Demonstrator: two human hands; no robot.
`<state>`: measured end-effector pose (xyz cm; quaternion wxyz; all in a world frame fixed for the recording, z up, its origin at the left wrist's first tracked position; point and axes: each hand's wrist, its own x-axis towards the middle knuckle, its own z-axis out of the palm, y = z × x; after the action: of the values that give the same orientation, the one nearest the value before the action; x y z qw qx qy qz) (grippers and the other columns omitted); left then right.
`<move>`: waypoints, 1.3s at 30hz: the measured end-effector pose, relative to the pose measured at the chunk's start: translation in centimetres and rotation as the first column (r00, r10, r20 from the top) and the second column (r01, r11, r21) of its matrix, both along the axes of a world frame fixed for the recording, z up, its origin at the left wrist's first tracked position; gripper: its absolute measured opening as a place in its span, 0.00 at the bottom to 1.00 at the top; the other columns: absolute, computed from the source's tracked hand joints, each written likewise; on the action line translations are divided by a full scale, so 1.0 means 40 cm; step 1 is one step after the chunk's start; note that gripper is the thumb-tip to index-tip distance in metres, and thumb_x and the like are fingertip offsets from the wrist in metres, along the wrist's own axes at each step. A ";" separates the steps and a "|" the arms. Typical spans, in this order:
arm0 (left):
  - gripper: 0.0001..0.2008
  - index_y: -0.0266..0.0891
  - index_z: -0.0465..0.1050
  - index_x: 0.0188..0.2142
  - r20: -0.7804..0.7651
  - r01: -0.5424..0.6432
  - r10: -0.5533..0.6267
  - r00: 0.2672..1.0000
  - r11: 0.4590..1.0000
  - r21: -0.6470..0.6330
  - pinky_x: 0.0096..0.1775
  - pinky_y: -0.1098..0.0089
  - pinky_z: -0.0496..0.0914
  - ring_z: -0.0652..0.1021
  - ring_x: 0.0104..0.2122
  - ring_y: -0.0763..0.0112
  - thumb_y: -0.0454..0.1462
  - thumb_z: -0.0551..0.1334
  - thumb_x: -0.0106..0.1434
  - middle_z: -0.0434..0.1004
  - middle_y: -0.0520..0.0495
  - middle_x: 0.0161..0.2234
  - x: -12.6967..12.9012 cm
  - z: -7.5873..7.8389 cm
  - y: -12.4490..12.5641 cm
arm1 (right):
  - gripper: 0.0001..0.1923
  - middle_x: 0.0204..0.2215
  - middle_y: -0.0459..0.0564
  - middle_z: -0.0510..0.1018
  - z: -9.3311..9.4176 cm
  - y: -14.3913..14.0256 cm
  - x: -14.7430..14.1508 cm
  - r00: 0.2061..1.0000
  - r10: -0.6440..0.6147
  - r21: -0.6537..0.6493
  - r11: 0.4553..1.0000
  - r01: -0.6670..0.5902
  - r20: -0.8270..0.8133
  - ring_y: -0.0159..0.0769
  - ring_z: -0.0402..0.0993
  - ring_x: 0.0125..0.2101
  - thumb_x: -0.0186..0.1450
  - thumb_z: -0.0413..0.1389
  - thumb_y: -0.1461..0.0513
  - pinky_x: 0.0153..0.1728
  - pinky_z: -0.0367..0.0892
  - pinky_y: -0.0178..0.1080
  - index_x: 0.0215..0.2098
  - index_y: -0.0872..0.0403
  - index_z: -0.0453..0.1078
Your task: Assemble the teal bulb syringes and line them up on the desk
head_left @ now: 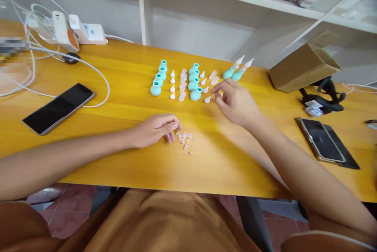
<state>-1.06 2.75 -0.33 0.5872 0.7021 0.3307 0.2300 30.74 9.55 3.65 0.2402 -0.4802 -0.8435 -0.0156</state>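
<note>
My left hand (157,130) rests on the table with its fingers loosely bent and apart, beside a pile of small pale pink rings (184,138). My right hand (234,100) hovers at the right end of the rows, thumb and forefinger apart, holding nothing I can see. Just left of its fingertips lies a small white pointed nozzle (207,99). Turquoise bulbs (156,89) stand upright in a left column; more turquoise bulbs (195,94) lean in a second one. Between them are white nozzles (172,96) and clear pinkish connectors (182,96). Two assembled bulb syringes (240,72) lie behind my right hand.
A dark phone (59,108) lies left, near white cables and a power strip (91,34). To the right are a cardboard box (303,67), a black strap (326,96) and another phone (324,142). White shelving (203,28) rises behind the wooden table (126,169).
</note>
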 end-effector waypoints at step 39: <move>0.10 0.39 0.80 0.52 -0.289 0.163 0.106 0.951 0.621 0.766 0.56 0.59 0.75 0.80 0.50 0.60 0.35 0.62 0.76 0.78 0.41 0.50 0.009 -0.037 -0.005 | 0.18 0.50 0.54 0.88 -0.121 -0.068 0.004 0.883 0.365 -0.064 0.914 -0.400 -0.295 0.44 0.86 0.49 0.75 0.53 0.64 0.53 0.80 0.48 0.54 0.48 0.84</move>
<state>-0.69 2.53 -1.82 0.1680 0.9190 0.2730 0.2296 30.88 6.84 -1.19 0.3240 -0.3154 -0.8790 0.1515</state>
